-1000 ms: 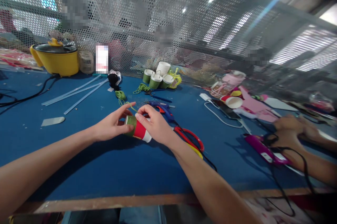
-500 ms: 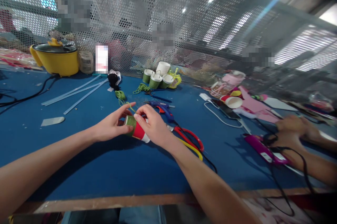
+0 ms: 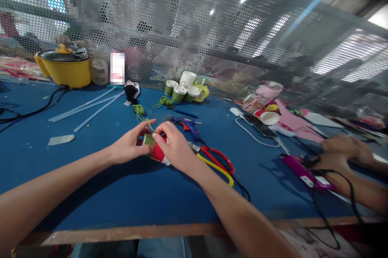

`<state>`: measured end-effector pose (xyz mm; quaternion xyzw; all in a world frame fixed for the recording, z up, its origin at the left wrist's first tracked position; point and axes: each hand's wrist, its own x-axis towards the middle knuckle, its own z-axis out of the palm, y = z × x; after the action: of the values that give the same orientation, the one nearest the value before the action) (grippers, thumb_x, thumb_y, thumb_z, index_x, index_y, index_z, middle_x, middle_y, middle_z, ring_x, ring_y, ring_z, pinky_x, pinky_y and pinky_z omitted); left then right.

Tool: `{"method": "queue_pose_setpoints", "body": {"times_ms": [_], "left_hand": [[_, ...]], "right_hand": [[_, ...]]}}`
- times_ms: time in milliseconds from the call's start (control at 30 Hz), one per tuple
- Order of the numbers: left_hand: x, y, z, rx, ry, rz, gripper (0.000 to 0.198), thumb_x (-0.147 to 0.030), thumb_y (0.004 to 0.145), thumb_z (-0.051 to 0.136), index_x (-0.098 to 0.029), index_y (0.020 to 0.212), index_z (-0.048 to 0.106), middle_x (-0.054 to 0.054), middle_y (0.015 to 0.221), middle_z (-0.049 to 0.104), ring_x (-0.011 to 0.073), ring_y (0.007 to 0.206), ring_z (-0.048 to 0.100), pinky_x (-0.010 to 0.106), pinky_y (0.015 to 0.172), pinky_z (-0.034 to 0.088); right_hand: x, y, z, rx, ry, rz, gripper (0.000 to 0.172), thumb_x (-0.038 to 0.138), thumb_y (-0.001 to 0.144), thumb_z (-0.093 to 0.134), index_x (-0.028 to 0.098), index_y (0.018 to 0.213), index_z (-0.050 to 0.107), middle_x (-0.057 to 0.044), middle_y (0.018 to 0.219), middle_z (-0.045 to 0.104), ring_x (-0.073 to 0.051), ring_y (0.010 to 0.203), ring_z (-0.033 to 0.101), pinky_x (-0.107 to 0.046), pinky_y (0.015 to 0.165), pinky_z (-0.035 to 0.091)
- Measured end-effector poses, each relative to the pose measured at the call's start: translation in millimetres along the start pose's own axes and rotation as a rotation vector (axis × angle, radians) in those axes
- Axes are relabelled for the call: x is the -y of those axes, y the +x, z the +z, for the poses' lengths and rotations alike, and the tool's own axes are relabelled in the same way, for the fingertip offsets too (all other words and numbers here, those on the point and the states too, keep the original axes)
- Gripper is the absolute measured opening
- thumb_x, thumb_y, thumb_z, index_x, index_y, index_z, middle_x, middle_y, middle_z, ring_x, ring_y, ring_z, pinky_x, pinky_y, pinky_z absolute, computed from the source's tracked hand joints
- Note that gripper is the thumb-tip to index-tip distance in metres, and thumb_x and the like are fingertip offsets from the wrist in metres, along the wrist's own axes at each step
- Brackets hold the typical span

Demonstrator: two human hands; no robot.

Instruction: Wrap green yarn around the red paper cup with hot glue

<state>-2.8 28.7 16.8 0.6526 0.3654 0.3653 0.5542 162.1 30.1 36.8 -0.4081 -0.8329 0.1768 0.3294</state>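
A small paper cup (image 3: 158, 154) lies on its side in front of me, red at one part and wrapped in green yarn at the other. My left hand (image 3: 129, 145) is closed around the wrapped end, thumb on the near side. A strand of green yarn (image 3: 150, 125) runs from a loose green bundle (image 3: 138, 109) down to the cup. With thumb and forefinger pinched, my right hand (image 3: 177, 147) grips this strand over the cup and hides part of the red side. Red and yellow-handled scissors (image 3: 218, 164) lie just right of that hand.
Behind the hands lie a blue glue gun (image 3: 189, 126) and pliers (image 3: 182, 112). Yarn-wrapped cups (image 3: 179, 94) stand by the mesh screen. Glue sticks (image 3: 98, 110) and a yellow pot (image 3: 68, 70) are left. At right, a co-worker's hands (image 3: 339, 149) are near a purple device (image 3: 303, 173).
My right hand and the cup have shifted slightly left, with the pinch now nearer the cup's wrapped end. My left hand keeps its hold.
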Motion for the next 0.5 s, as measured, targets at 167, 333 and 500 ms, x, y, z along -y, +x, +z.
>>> {"method": "queue_pose_setpoints", "body": {"times_ms": [167,333,500], "left_hand": [[-1.0,0.4,0.3,0.004,-0.013,-0.009,0.078,-0.028,0.065,0.058,-0.015,0.136,0.027,0.009,0.11,0.05,0.0254,0.1,0.051,0.037,0.079,0.044],[0.8,0.8,-0.6,0.02,-0.016,0.004,0.079,-0.028,0.065,0.058,-0.015,0.136,0.027,0.01,0.111,0.05,0.0258,0.101,0.051,0.037,0.081,0.043],[2.8,0.2,-1.0,0.024,0.004,0.04,0.08,-0.026,0.065,0.06,-0.015,0.137,0.026,0.011,0.112,0.05,0.0265,0.103,0.05,0.039,0.084,0.042]], "right_hand": [[0.8,-0.4,1.5,-0.004,-0.011,-0.013,0.014,0.017,0.086,0.045,0.02,0.074,0.042,-0.002,0.079,0.046,-0.015,0.075,0.047,-0.029,0.071,0.039],[0.6,0.1,0.6,-0.004,0.008,-0.012,0.013,0.017,0.085,0.046,0.021,0.073,0.043,-0.001,0.078,0.047,-0.014,0.074,0.047,-0.029,0.071,0.04],[-2.9,4.3,-6.0,-0.026,0.109,0.043,0.008,0.019,0.082,0.05,0.019,0.074,0.048,0.0,0.077,0.051,-0.014,0.074,0.049,-0.028,0.07,0.041]]}}
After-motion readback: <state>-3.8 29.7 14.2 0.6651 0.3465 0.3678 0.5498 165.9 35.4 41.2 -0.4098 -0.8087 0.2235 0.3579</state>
